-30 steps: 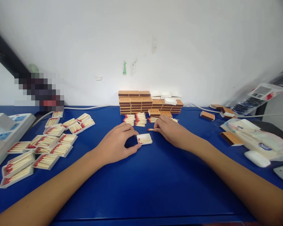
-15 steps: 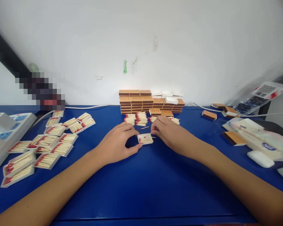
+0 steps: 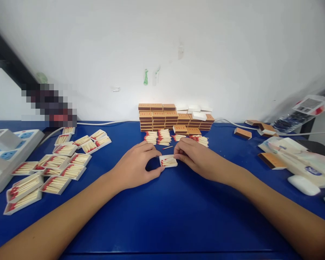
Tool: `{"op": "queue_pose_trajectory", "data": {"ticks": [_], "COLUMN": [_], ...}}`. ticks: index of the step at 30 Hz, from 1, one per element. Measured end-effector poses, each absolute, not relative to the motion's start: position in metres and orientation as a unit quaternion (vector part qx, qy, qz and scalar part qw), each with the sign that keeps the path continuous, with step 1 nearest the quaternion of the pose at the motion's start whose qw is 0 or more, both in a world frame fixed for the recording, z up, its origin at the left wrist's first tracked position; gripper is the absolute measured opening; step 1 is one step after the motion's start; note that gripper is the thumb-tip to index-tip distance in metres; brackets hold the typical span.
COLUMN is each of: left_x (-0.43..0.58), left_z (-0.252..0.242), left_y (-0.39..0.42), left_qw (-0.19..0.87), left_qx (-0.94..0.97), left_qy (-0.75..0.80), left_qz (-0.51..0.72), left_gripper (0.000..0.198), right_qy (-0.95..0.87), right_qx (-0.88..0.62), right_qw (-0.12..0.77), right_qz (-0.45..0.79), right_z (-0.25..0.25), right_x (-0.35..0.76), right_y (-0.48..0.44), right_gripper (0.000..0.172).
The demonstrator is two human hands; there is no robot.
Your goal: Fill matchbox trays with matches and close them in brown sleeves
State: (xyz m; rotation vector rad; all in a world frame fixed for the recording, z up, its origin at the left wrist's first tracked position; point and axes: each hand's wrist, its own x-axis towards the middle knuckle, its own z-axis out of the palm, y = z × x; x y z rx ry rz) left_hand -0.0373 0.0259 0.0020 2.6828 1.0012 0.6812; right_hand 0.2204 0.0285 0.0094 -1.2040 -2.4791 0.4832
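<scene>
A small white matchbox tray (image 3: 168, 161) with red-tipped matches in it lies on the blue table (image 3: 162, 216). My left hand (image 3: 135, 166) curls round its left end, thumb and forefinger pinching it. My right hand (image 3: 192, 154) is at the tray's right end, fingertips pressed together against it; any match between them is hidden. One loose match (image 3: 167, 147) lies just behind the tray. Loose match piles (image 3: 162, 137) sit further back, in front of a stack of brown matchbox sleeves (image 3: 162, 117).
Several filled white trays (image 3: 54, 164) spread over the left of the table beside a white power strip (image 3: 5, 151). At the right lie single brown sleeves (image 3: 271, 160), plastic-wrapped packets (image 3: 295, 155) and a white cable (image 3: 233, 124). A white wall stands behind.
My right hand drew back from the match piles to the tray's right end, and more matches now lie in the tray. The left hand kept its hold.
</scene>
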Motion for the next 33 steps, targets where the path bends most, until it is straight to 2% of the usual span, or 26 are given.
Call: {"op": "queue_pose_trajectory", "data": {"ticks": [8,13,16,22,30,33], "left_x": [-0.039,-0.043,-0.044,-0.042,-0.042,-0.042], "left_z": [0.002,0.009,0.011,0.012,0.009,0.007], "left_y": [0.028,0.030,0.031,0.026,0.028,0.029], "left_qw": [0.081,0.058,0.058,0.059,0.064,0.063], "left_qx": [0.911,0.911,0.910,0.917,0.910,0.903], "left_qy": [0.336,0.344,0.348,0.332,0.348,0.365], "left_qz": [0.224,0.219,0.218,0.214,0.216,0.217], "left_gripper": [0.026,0.024,0.022,0.018,0.018,0.020], "right_qy": [-0.870,-0.862,-0.862,-0.871,-0.868,-0.870], "right_qx": [-0.430,-0.459,-0.455,-0.441,-0.454,-0.441], "right_qw": [0.204,0.131,0.139,0.187,0.160,0.179], "right_qz": [0.128,0.173,0.174,0.111,0.125,0.130], "right_z": [0.010,0.008,0.004,-0.005,-0.005,-0.001], "right_x": [0.224,0.231,0.228,0.218,0.217,0.216], "right_y": [0.029,0.035,0.041,0.060,0.062,0.052], "right_gripper": [0.012,0.018,0.021,0.006,0.012,0.014]}}
